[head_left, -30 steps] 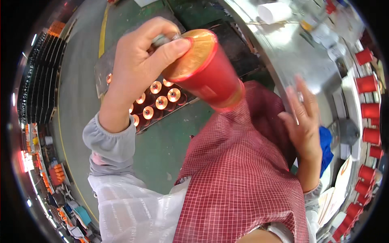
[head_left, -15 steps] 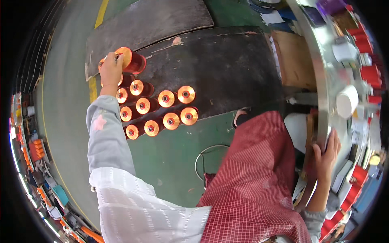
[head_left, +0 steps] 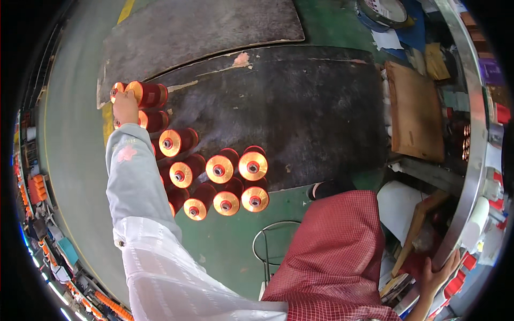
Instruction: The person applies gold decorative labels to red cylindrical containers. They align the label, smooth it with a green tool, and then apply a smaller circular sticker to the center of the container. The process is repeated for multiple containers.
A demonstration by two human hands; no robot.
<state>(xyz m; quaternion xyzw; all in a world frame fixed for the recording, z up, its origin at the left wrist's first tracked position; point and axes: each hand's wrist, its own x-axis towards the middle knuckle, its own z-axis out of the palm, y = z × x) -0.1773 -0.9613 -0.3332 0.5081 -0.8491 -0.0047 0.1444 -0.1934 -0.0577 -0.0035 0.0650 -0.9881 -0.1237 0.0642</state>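
My left hand [head_left: 126, 107] reaches to the far left corner of a group of spools. Its fingers are closed at the copper-coloured end of a dark red spool [head_left: 155, 96], which stands beside another spool [head_left: 118, 88]. Several more of these spools, such as one near spool [head_left: 252, 165], are set in rows toward me, with bright copper-coloured ends and a small hub in the middle. My forearm and hand hide part of the left row. At the right, my right hand [head_left: 438, 275] rests on the metal edge of a workbench [head_left: 455, 235], thumb and fingers apart, holding nothing.
The spools are on a dark, worn board [head_left: 321, 107], with a second board [head_left: 214, 27] behind it. A brown wooden panel [head_left: 415, 112] leans by the bench. A round metal stool frame [head_left: 262, 241] is on the green floor by my red checked apron [head_left: 332, 241].
My left hand has lowered the spool into the far end of the group. The view has shifted, and my right hand has slid along the bench edge toward me.
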